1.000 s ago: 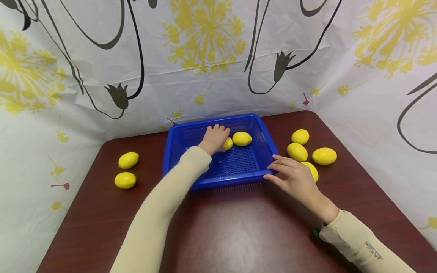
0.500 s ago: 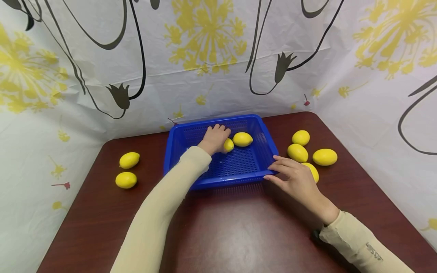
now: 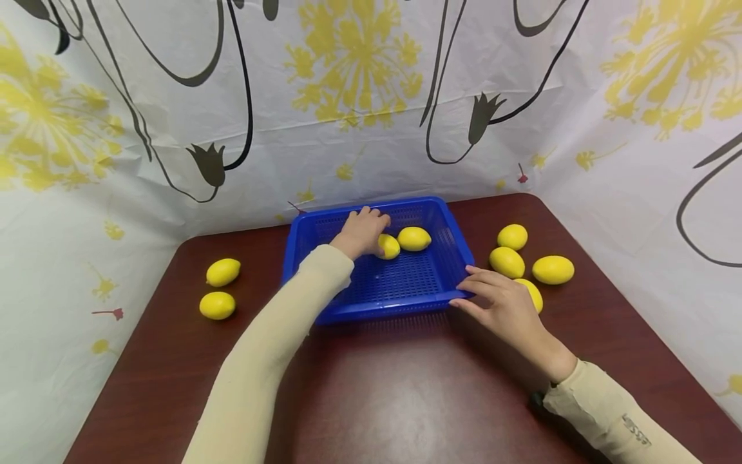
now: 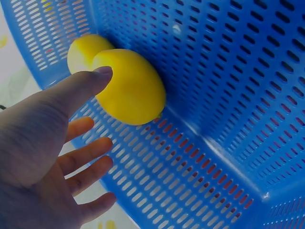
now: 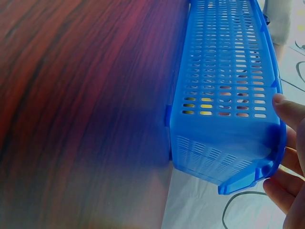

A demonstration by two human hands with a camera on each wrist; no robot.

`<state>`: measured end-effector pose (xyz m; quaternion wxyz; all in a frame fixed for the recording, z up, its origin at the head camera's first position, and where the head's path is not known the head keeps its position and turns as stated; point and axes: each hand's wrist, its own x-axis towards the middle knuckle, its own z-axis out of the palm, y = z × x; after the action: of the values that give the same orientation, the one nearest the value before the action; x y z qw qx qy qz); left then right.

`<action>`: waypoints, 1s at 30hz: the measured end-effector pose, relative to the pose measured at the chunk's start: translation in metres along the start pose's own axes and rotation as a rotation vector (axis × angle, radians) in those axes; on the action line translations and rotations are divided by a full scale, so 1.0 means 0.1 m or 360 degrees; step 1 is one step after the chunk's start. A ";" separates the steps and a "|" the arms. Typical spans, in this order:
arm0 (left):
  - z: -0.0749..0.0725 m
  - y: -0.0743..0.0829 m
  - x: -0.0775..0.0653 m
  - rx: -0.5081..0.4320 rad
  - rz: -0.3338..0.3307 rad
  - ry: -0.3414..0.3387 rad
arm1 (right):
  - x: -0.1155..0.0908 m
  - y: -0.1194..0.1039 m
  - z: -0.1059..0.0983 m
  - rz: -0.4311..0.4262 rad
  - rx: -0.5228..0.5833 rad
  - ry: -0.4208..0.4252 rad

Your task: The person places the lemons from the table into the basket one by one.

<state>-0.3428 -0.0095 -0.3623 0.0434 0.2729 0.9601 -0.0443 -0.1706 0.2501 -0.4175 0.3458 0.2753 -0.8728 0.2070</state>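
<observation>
Left wrist view: left hand (image 4: pixel 43 148) has fingers spread apart, thumb by an oval yellow lemon (image 4: pixel 131 90) inside the blue perforated plastic basket (image 3: pixel 382 307). Right hand (image 3: pixel 501 299) pinches its rim; if that slips, a bump could set the lemon rolling.

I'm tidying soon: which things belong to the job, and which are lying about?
In the job: blue basket, right hand at its corner, two lemons inside, left hand close by.
Lying about, possibly needed: two lemons at left, four lemons at right.

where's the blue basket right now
In the head view, the blue basket sits on the far half of the table, between two lemons at left and four lemons at right.
</observation>
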 end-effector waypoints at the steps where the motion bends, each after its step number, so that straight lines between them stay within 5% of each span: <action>1: -0.02 -0.01 -0.01 -0.0005 0.0002 0.0000 | 0.00 0.00 0.00 -0.0002 0.0001 -0.0001; 19: -0.48 -0.18 -0.27 -0.0101 -0.0026 0.0018 | 0.00 0.00 -0.01 -0.0035 -0.0002 0.0015; 30: -0.54 -0.41 -0.53 -0.0182 -0.0106 0.0067 | 0.00 -0.01 -0.01 -0.0004 -0.0005 -0.0001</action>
<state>-0.3226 -0.0656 -0.3005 0.0373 0.2388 0.9702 0.0151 -0.1699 0.2496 -0.4164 0.3462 0.2760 -0.8729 0.2049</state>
